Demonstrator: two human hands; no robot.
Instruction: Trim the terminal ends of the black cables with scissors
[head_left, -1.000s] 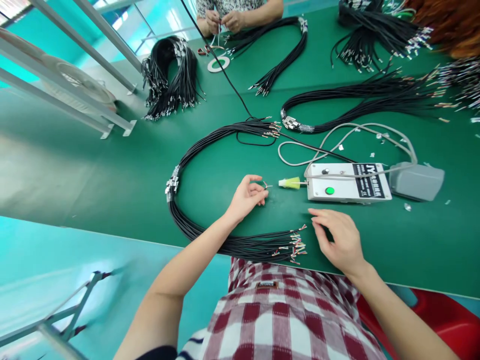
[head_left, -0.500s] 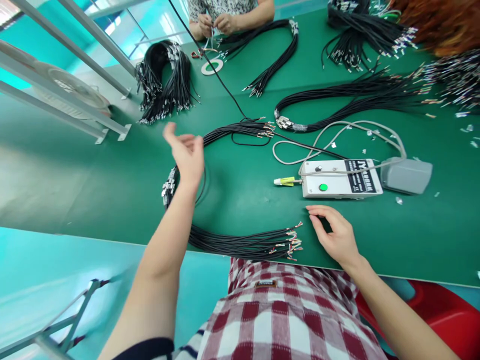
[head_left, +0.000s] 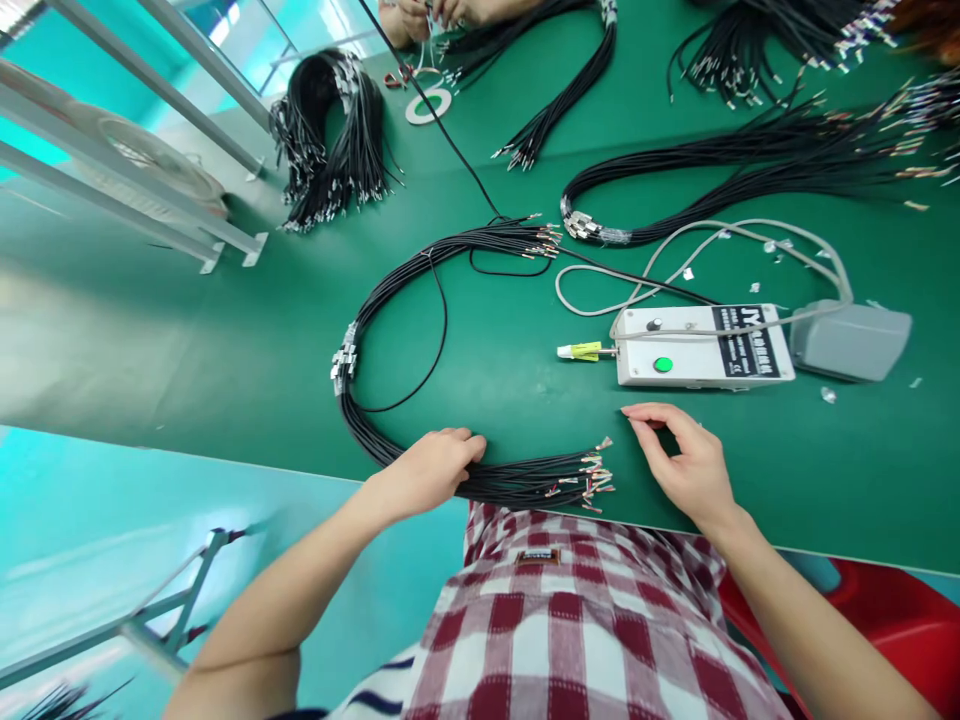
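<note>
Wire bundle (head_left: 517,480) under curled left fingers (head_left: 469,450); right fingers (head_left: 649,430) open, beside terminals.

The left hand (head_left: 435,468) lies palm down at the end of a bare, outstretched forearm with its fingers curled loosely, while the right hand (head_left: 686,465) rests on its outer edge, fingers half bent and thumb extended forward.
</note>
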